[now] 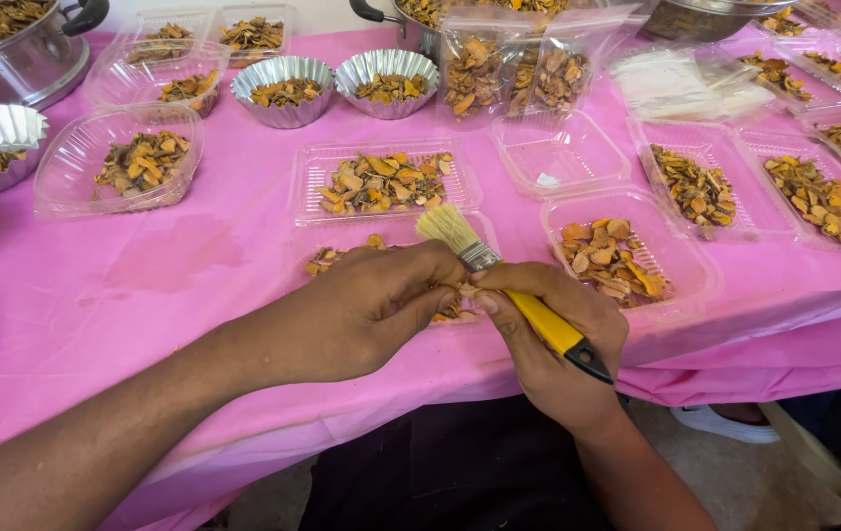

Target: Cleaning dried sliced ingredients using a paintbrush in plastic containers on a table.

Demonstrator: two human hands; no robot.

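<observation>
My right hand (pixel 563 339) grips a paintbrush (pixel 504 285) with a yellow and black handle, its pale bristles pointing up and away from me. My left hand (pixel 366 310) meets it at the table's front edge, fingers pinched on a small orange-brown dried piece (pixel 455 295) that is mostly hidden. Both hands hover over a clear plastic tray (pixel 327 258) of dried orange-brown pieces, largely covered by my left hand.
Several clear plastic trays (pixel 386 182) and fluted foil cups (pixel 283 88) of dried pieces cover the pink tablecloth (pixel 145 285). An empty clear tray (pixel 558 152), plastic bags (pixel 509 69) of pieces and metal pots (pixel 17 49) stand farther back. A shoe (pixel 725 423) shows below the table.
</observation>
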